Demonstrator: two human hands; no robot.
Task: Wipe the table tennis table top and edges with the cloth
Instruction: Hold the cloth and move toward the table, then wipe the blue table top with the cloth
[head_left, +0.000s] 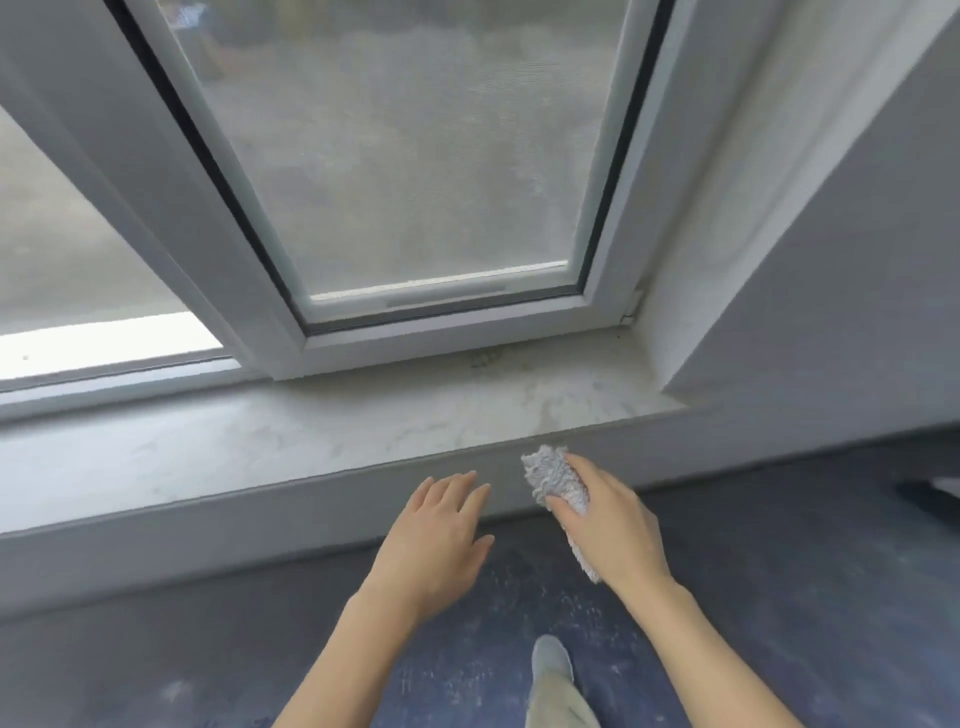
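Note:
My right hand (615, 519) grips a fluffy white-grey cloth (553, 475), bunched in the fingers, with a tail hanging below the palm. It hovers just in front of the edge of a pale stone window sill (260, 441). My left hand (441, 530) is beside it to the left, fingers straight and spread, holding nothing, in front of the sill's front face. No table tennis table shows in this view.
A white-framed window (415, 182) with an open sash stands above the sill. A wall corner (779, 312) juts out on the right. Below is a dark blue scuffed floor (779, 597), with my leg and shoe (553, 670) at the bottom centre.

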